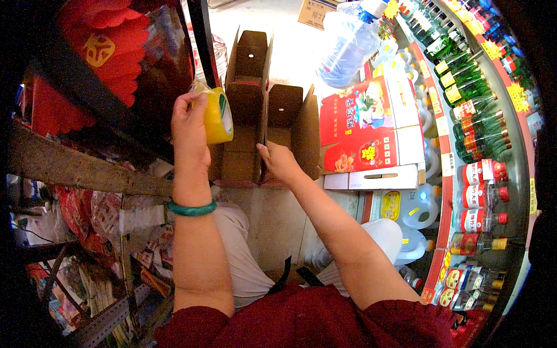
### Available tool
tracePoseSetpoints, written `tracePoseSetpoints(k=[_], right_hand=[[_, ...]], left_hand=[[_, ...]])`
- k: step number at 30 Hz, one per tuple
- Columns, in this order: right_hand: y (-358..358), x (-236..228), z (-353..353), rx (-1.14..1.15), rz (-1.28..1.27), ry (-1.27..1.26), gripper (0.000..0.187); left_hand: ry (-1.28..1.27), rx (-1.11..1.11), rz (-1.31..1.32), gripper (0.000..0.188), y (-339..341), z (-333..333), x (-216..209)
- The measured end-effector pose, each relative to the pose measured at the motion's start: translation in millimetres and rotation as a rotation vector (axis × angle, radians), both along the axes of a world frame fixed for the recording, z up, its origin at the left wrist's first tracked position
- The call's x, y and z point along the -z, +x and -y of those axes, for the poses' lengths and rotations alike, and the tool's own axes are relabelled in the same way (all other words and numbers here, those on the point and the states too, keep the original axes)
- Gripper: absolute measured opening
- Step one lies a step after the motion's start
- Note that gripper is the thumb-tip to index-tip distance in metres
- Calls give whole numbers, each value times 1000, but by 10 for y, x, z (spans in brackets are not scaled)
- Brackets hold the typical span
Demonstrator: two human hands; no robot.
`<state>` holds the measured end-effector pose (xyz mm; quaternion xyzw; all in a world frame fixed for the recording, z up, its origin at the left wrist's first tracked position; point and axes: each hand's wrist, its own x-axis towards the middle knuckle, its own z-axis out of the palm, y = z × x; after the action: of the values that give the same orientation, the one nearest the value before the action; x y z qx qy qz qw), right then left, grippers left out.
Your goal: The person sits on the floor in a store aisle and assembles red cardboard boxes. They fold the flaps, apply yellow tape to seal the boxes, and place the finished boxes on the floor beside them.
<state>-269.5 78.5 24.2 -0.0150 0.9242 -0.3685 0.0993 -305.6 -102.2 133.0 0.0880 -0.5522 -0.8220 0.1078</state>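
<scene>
My left hand (190, 123) is closed on a roll of yellow packing tape (218, 122), raised beside the metal post at the left. Below and beyond it, two open brown cardboard boxes (246, 104) stand side by side on the floor, their flaps up. My right hand (278, 161) pinches the near edge where the two boxes meet, its thumb over the cardboard wall. The right-hand box (284, 124) shows a small white round hole in its far flap. Both boxes' insides look bare brown.
Flattened red and white printed cartons (371, 124) lie to the right, next to large plastic jugs (419, 209). Shelves of green glass bottles (464, 87) line the right side. A big clear water bottle (345, 55) stands beyond. At the left are a metal rack (87, 159) and red decorations (110, 64).
</scene>
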Motion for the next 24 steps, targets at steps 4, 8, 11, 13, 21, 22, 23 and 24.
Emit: tracePoseSetpoints(k=[4, 8, 11, 13, 21, 22, 23, 24], right_hand=[[29, -37, 102, 87, -3, -9, 41], [-14, -207, 188, 133, 75, 100, 45], [-68, -315, 221, 111, 183, 246, 46], [-103, -292, 187, 68, 250, 249, 43], [13, -5, -1, 211, 98, 170, 30], [49, 35, -64, 230, 64, 164, 30], [67, 78, -128, 231, 33, 162, 30], [77, 119, -196, 232, 2, 159, 30]], left_hand=[[-11, 9, -2, 16, 7, -10, -26], [-23, -13, 3, 17, -5, -26, -20], [-37, -12, 8, 17, -31, -25, 21], [-28, -1, 7, 17, -30, -18, 20], [28, 35, -28, 18, -43, 40, 35], [34, 32, -35, 17, -37, 39, 40], [39, 28, -44, 17, -33, 30, 31], [45, 25, -52, 17, -29, 25, 24]])
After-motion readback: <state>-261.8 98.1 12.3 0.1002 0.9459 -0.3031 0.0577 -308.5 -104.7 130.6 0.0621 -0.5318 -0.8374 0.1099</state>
